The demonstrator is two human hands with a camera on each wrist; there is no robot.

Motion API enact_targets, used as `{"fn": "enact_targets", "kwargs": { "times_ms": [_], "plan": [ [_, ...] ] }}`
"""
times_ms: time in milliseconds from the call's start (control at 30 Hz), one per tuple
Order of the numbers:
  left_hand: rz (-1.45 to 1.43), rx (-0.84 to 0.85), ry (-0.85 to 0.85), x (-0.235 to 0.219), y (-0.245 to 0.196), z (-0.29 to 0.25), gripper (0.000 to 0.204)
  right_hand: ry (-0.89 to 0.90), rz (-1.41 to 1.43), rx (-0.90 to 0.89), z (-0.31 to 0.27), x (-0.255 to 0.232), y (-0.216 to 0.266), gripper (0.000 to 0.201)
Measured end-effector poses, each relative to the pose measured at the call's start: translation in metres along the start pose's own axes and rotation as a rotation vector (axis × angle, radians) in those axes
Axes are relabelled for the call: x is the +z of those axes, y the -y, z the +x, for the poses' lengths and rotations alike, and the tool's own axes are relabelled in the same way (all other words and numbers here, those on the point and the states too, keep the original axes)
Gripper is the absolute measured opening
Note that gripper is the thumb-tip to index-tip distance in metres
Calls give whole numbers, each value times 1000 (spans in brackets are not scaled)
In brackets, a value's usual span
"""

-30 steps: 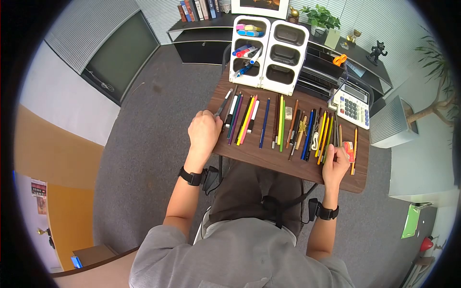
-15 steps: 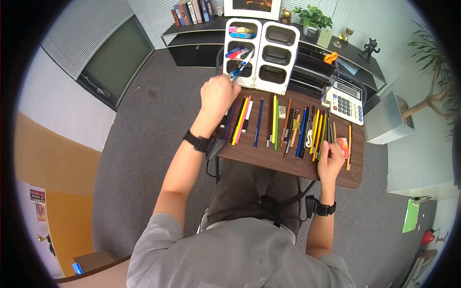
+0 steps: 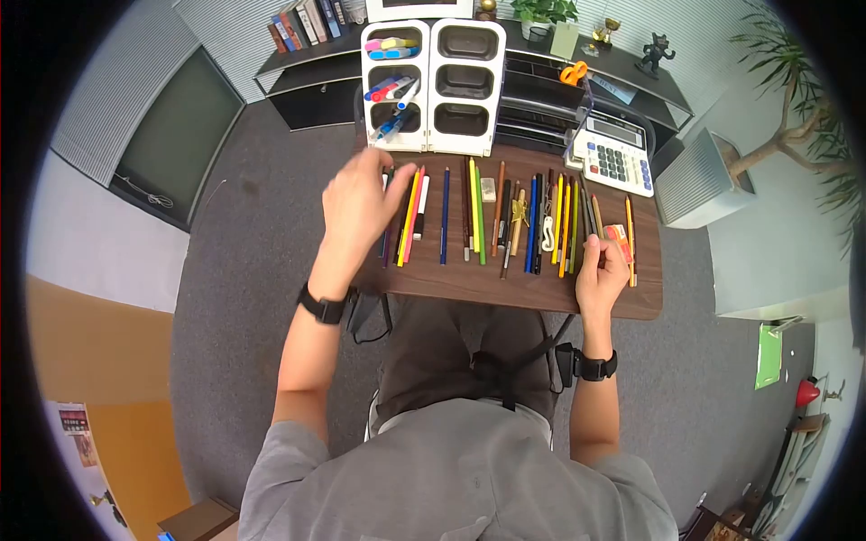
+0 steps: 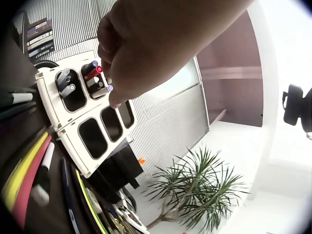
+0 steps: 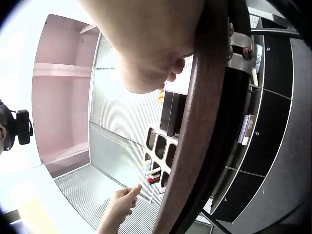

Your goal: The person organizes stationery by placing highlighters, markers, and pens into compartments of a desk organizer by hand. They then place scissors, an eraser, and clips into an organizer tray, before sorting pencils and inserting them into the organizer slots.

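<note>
My left hand (image 3: 361,198) hovers over the left end of the table with its thumb spread from the fingers, holding nothing visible. Below it, partly hidden, lie dark markers and pencils, with a yellow pencil (image 3: 408,219) and a white marker (image 3: 421,207) just right of it. Beyond stands a white six-compartment organizer (image 3: 427,90); pens (image 3: 390,126) lean in its lower left compartment, markers (image 4: 93,73) fill the one above. My right hand (image 3: 603,272) rests loosely curled at the table's near right edge, beside a red-and-white box (image 3: 619,243) and the ends of dark pencils.
A row of colored pencils (image 3: 476,212) runs across the brown table (image 3: 433,279), with an eraser (image 3: 488,189) among them. At the back right sits a calculator (image 3: 618,162); orange scissors (image 3: 573,73) stand in a rack. The organizer's right column holds nothing visible.
My left hand picked up a grey pen at the table's left, carried it to the organizer's lower left compartment, and has drawn back without it. The right hand stayed beside the box.
</note>
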State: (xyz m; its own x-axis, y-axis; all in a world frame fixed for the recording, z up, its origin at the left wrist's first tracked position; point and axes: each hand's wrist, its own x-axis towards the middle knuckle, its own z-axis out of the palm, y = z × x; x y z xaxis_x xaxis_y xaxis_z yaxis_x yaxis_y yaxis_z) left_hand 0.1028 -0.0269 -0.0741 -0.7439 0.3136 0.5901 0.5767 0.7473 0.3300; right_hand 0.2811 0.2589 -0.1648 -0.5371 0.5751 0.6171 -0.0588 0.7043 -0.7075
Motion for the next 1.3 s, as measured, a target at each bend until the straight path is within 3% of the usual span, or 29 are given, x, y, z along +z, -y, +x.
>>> {"fn": "enact_targets", "kwargs": {
  "times_ms": [233,433,667,867,1033,1133,1200,1267,1300],
  "plan": [
    [-330,6,-31,26,1,-73,15,-21,24,74,0,0,-3,20],
    [-453,-123,-118,41,9,-87,15,6,4,63,-1,1,-1,20],
    [-405,-71,-135,38,7,-87,16,-31,-44,17,0,1,2,19],
    [-322,173,-11,34,-28,-75,17,10,-59,-94,4,2,10,18],
    [-220,420,285,45,-74,-58,19,19,-23,-38,3,3,3,19],
    [-72,444,313,57,-87,-52,29,15,-19,-47,3,2,3,20],
    [-71,506,279,64,-85,-54,32,15,-27,-54,3,1,3,20],
    [-81,502,399,63,-83,-62,33,22,-18,-44,3,0,4,20],
    [-75,528,354,62,-81,-67,35,18,-8,-46,4,1,7,20]
  ]
}}
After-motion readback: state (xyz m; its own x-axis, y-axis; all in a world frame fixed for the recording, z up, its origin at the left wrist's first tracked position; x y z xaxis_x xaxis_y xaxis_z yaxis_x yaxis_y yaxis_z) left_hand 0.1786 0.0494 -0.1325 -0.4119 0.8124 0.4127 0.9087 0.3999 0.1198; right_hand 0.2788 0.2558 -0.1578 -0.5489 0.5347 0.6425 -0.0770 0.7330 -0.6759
